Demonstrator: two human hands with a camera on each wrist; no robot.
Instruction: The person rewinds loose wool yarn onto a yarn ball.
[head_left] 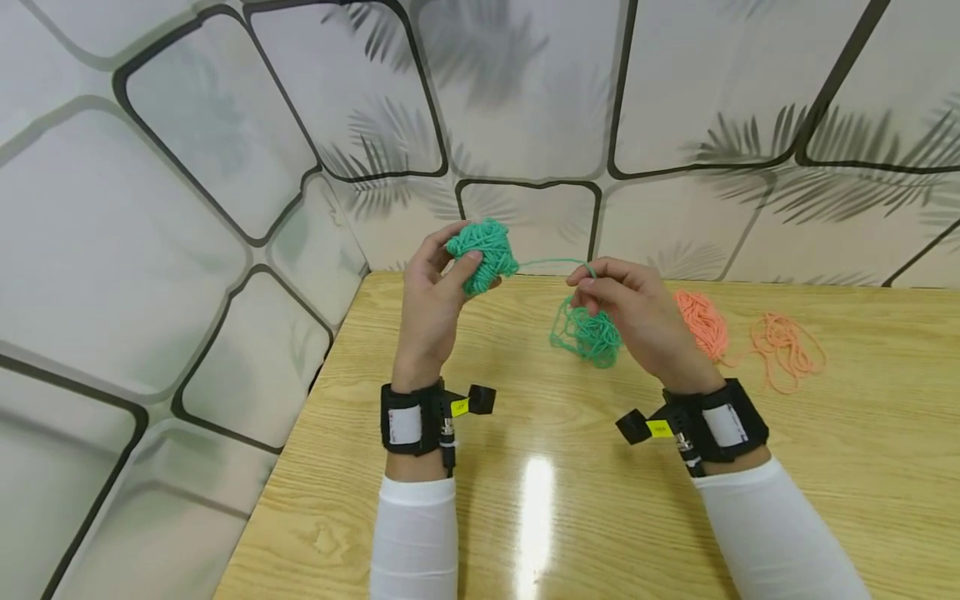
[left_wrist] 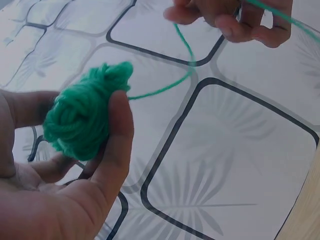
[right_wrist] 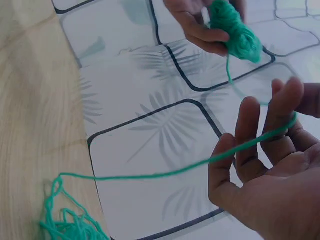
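Note:
A ball of green yarn (head_left: 487,254) is gripped in my left hand (head_left: 433,308), thumb on the near side and fingers behind it. From the ball a single strand runs across to my right hand (head_left: 633,312). In the right wrist view that green strand (right_wrist: 175,171) passes over the curled index finger, pinched near the thumb, and trails down to a loose green pile. The loose pile of green yarn (head_left: 596,337) lies on the table just below the right hand. Between the hands the strand sags slightly in the left wrist view.
Right of the green pile lie a wound bundle of orange yarn (head_left: 702,323) and a loose orange tangle (head_left: 787,350). The wooden table (head_left: 540,400) meets a patterned wall (head_left: 525,92) behind and another at the left.

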